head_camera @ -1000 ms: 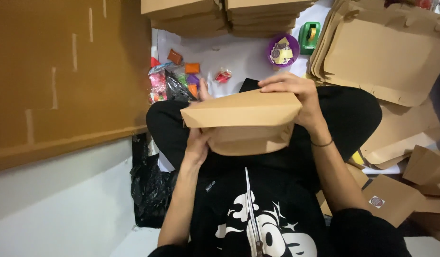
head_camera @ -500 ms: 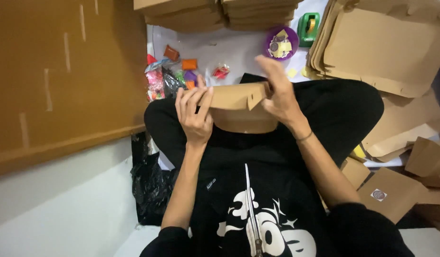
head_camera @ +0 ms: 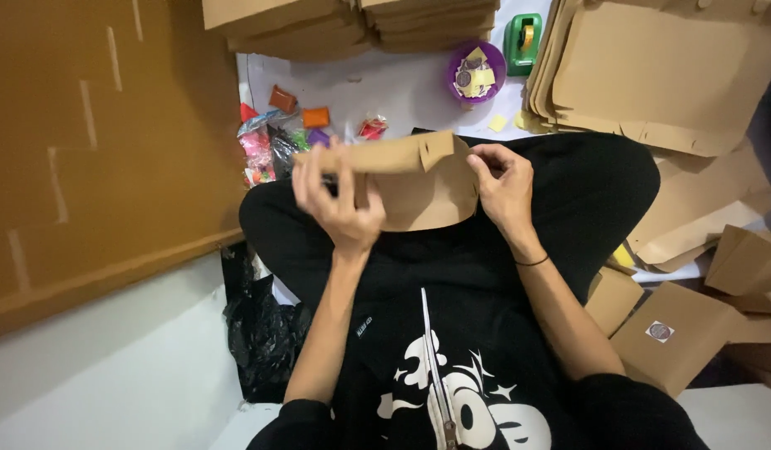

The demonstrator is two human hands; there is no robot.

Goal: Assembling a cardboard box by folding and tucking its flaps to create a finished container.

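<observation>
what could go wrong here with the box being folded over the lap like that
The brown cardboard box is held in mid-air between the left hand and right hand, with nothing under it, so a slip in either grip could drop it onto the lap. A small tab at its top edge sticks out loose and might crease or tear if pressed askew. The purple bowl of small pieces sits just beyond the knees, where a swinging box could knock it.

Left hand (head_camera: 339, 204) and right hand (head_camera: 502, 185) grip a brown cardboard box (head_camera: 406, 179) above the lap.
</observation>
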